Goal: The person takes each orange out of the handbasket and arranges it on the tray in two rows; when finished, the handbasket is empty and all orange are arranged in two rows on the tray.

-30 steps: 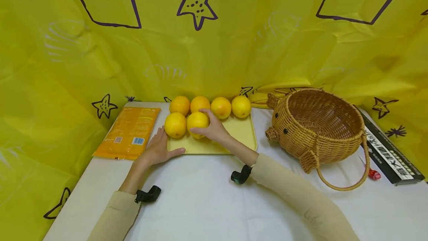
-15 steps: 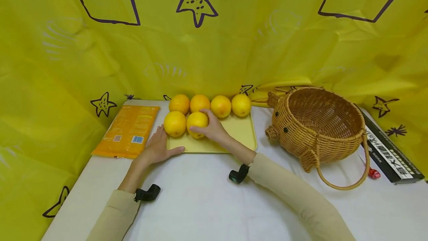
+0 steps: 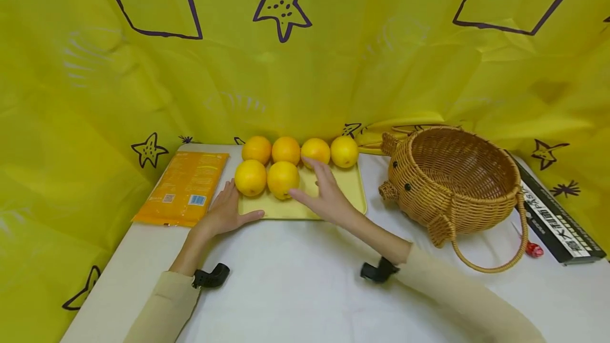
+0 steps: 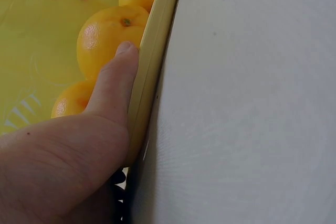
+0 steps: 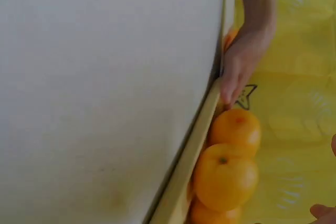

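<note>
Several oranges sit on a pale yellow tray [image 3: 338, 202], a row along its back and two in front at the left. My left hand [image 3: 224, 213] rests at the tray's left end, thumb stretched along the near rim, as the thumb [image 4: 113, 85] in the left wrist view also shows. Right of the front orange [image 3: 283, 180] is my right hand [image 3: 331, 197], its thumb and fingers spread and holding nothing. The thumb tip overlaps that orange's lower edge in the head view. The other front orange [image 3: 250, 178] lies beside my left fingers.
An orange packet [image 3: 186, 189] lies left of the tray. To the right stands a wicker pig basket [image 3: 429, 205] with its handle down. Beyond it are a long black box [image 3: 553, 221] and a red-wrapped lollipop [image 3: 534, 250]. A yellow cloth [image 3: 305, 83] hangs behind the white table.
My right hand has let go of the right front orange and drawn back to the right, fingers spreading. The orange stays in the front row. My left hand has kept its place.
</note>
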The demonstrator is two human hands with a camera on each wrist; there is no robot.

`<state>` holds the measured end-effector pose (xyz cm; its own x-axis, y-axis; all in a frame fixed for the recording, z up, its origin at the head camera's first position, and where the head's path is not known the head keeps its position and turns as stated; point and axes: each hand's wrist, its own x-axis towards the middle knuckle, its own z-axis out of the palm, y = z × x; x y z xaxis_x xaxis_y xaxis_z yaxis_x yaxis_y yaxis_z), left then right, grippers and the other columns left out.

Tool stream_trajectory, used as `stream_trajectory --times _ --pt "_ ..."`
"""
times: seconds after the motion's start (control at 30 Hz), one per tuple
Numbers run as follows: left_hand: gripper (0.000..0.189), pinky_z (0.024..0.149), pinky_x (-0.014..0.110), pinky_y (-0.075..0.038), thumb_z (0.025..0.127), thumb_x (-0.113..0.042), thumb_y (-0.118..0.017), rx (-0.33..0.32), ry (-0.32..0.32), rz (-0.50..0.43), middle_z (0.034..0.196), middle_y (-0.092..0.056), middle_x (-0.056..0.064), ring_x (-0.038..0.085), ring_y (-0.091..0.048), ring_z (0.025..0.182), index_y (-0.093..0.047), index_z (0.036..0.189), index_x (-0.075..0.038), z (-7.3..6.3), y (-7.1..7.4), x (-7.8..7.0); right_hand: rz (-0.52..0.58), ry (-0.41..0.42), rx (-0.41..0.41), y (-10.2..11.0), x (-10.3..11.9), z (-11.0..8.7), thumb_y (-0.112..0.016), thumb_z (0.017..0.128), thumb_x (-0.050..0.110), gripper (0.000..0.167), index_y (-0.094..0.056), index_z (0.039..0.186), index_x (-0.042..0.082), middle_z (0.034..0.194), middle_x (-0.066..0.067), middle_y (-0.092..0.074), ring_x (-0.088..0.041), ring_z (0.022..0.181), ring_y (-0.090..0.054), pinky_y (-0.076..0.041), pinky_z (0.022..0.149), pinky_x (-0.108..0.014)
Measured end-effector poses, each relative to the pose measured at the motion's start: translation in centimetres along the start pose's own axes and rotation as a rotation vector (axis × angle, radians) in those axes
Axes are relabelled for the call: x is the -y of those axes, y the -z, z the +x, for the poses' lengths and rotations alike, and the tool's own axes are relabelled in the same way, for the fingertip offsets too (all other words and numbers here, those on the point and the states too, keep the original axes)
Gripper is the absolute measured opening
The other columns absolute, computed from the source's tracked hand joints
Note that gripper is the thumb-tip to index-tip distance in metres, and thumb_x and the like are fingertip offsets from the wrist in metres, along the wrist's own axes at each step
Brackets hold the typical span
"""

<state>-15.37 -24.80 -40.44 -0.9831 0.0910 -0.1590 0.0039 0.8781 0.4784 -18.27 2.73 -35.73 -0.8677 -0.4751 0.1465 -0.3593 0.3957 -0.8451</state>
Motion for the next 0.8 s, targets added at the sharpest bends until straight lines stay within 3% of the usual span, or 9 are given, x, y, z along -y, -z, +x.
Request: stream_trajectory --times 0.1,0.2,0.33,0.57,0.7,0.8 --pt "0.119 0.122 0.056 -0.007 0.082 -0.066 -0.062 0.006 0.012 -0.001 0.16 0.001 0.03 0.043 -0.001 0.15 0.002 0.154 0.004 0.0 0.0 -0.2 0.027 0.12 0.018 3.4 0.2 -4.9 -0.065 0.093 0.023 0.064 -0.034 0.147 0.012 0.15 -0.01 -0.036 -0.033 0.136 -0.042 -0.044 0.107 -0.048" --pt "0.119 0.122 0.057 -0.007 0.082 -0.067 -0.061 0.019 0.019 -0.001 0.16 0.002 0.031 0.044 -0.001 0.15 0.002 0.153 0.005 0.0 0.1 -0.4 0.05 0.201 -0.012 6.6 -0.3 -9.4 -0.062 0.093 0.008 0.054 -0.04 0.142 0.009 0.143 -0.006 -0.046 -0.022 0.126 -0.053 -0.051 0.099 -0.032" --pt "0.119 0.122 0.058 -0.008 0.082 -0.067 -0.061 0.025 0.03 0.01 0.159 0.001 0.032 0.046 -0.002 0.149 0.002 0.153 0.005 0.0 0.3 -0.2 0.142 0.292 -0.079 9.9 -1.1 -13.1 -0.054 0.091 -0.012 0.049 -0.041 0.138 -0.002 0.135 -0.002 -0.053 -0.009 0.118 -0.058 -0.05 0.094 -0.016" --pt "0.121 0.122 0.058 -0.007 0.081 -0.07 -0.06 0.027 0.035 0.016 0.16 0.002 0.031 0.045 -0.001 0.15 0.003 0.153 0.004 -0.1 0.3 0.2 0.287 0.334 -0.106 12.1 -1.8 -14.2 -0.046 0.09 -0.021 0.047 -0.037 0.135 -0.013 0.126 -0.002 -0.059 -0.009 0.113 -0.063 -0.051 0.094 -0.016" --pt "0.123 0.121 0.058 -0.008 0.08 -0.072 -0.059 0.027 0.03 0.009 0.159 0.002 0.032 0.045 -0.001 0.149 0.003 0.154 0.004 -0.1 0.1 0.0 0.266 0.309 -0.108 12.7 -1.8 -13.8 -0.049 0.091 -0.018 0.044 -0.041 0.133 -0.011 0.123 -0.001 -0.062 -0.007 0.111 -0.064 -0.052 0.091 -0.014" --pt "0.121 0.122 0.058 -0.007 0.08 -0.069 -0.061 0.026 0.025 0.006 0.16 0.002 0.031 0.045 -0.001 0.149 0.002 0.154 0.004 0.0 0.1 -0.3 0.182 0.238 -0.108 14.4 -1.1 -13.0 -0.051 0.093 -0.013 0.041 -0.045 0.133 -0.006 0.122 0.0 -0.062 -0.005 0.11 -0.064 -0.052 0.089 -0.013"
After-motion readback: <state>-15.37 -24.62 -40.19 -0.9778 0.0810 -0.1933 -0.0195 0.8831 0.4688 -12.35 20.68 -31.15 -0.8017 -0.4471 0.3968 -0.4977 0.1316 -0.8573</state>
